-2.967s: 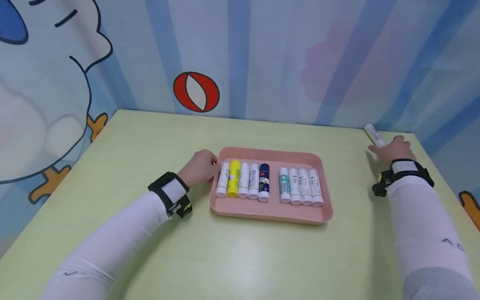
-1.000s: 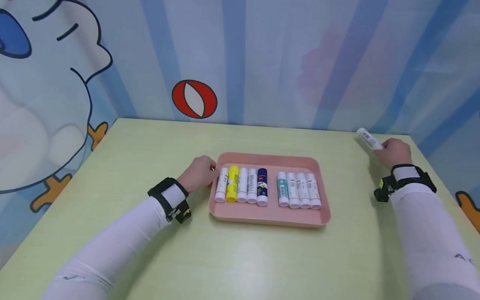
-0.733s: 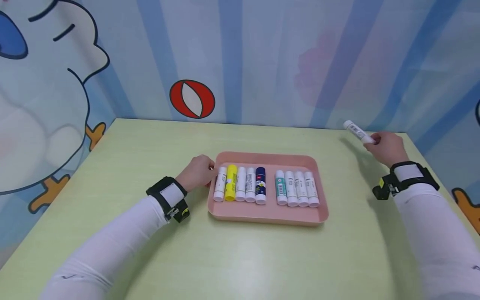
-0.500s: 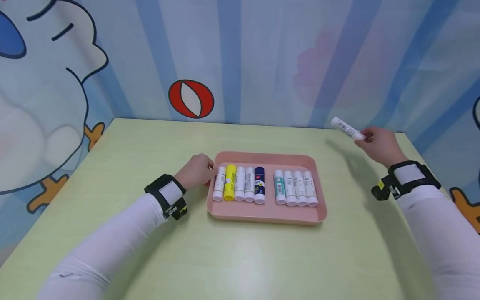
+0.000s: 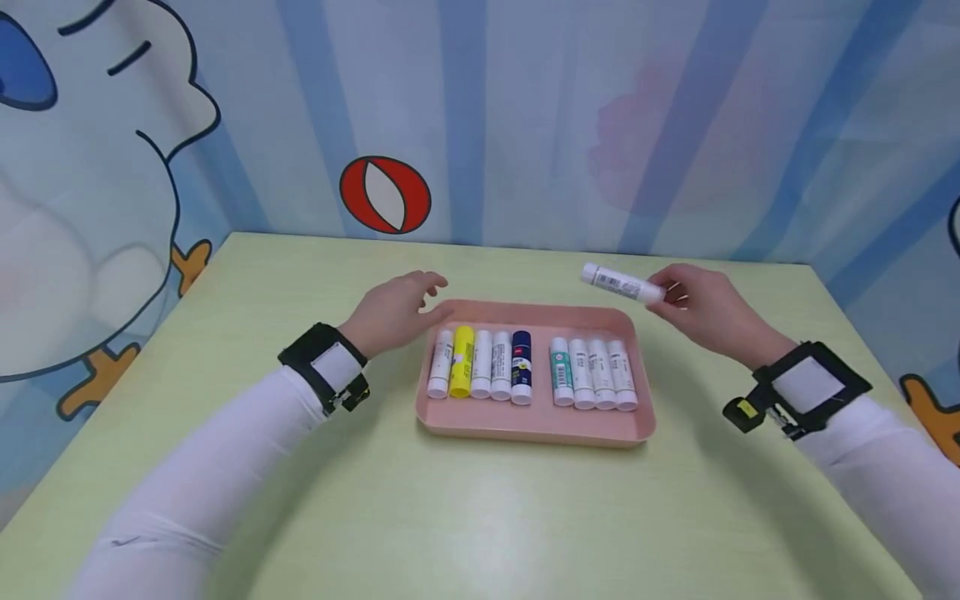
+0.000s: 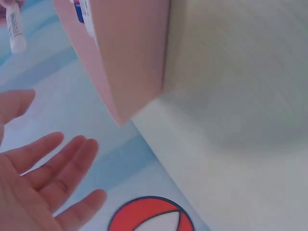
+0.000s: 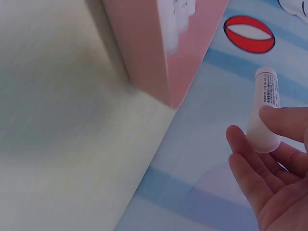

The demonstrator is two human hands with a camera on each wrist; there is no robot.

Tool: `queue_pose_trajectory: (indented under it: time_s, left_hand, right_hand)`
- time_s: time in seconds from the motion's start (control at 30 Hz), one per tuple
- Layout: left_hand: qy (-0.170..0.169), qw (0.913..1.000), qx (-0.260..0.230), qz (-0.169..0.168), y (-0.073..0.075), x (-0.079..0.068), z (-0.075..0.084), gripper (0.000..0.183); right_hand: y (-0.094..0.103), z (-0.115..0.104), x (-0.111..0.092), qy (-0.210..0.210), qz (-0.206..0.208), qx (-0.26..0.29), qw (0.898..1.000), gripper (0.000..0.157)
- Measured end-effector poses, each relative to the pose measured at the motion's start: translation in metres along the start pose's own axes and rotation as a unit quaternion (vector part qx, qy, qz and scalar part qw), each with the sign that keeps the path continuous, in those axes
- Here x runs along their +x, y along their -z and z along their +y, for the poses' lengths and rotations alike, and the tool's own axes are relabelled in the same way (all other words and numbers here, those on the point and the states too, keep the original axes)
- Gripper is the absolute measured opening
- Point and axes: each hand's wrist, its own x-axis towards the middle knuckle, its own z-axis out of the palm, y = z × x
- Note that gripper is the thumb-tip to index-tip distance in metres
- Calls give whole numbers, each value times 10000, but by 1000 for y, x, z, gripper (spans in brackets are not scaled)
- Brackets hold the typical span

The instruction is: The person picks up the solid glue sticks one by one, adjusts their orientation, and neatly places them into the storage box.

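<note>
My right hand point(image 5: 705, 308) pinches one end of a white glue stick point(image 5: 621, 283) between thumb and fingers, raised above the back right of the pink tray point(image 5: 540, 429). The right wrist view shows the same glue stick point(image 7: 263, 110) with its barcode label facing out. My left hand point(image 5: 393, 312) hovers by the tray's back left corner, its fingers loosely spread and holding nothing. In the tray lie two rows of glue sticks: the left row has a yellow one point(image 5: 462, 362) and a dark blue one point(image 5: 521, 367) among white ones, the right row a green-labelled one point(image 5: 561, 371) beside several white ones.
The tray sits mid-table on a pale green tabletop point(image 5: 480, 517). A printed curtain point(image 5: 540, 125) with a red ball picture stands along the table's back edge. Bare tray floor shows between the two rows and in front of them.
My right hand has picked the white glue stick up from the table's far right corner and carried it left towards the tray. My left hand has let go of the tray's left rim and opened.
</note>
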Motion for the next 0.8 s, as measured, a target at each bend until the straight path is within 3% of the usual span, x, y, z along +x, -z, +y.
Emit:
queue_pose_trajectory:
  time_s: [0.2, 0.4, 0.53, 0.63, 0.8]
  left_hand:
    - [-787, 9964, 193, 254, -6, 0, 22, 57]
    - [-1643, 9825, 723, 505, -13, -3, 36, 63]
    - [-1963, 9750, 967, 377, -16, -8, 46, 63]
    - [-2243, 9668, 1178, 325, -17, -11, 53, 61]
    - [-2789, 9453, 1612, 507, -21, -15, 57, 57]
  right_hand:
    - [-16, -30, -7, 612, -305, 8, 9977, 26]
    - [-29, -48, -10, 812, -478, 91, 9955, 28]
    - [-36, -56, -11, 979, -525, 137, 9937, 28]
    - [-41, -59, -11, 1165, -537, 228, 9915, 27]
    - [-47, -63, -13, 1477, -581, 405, 9865, 28]
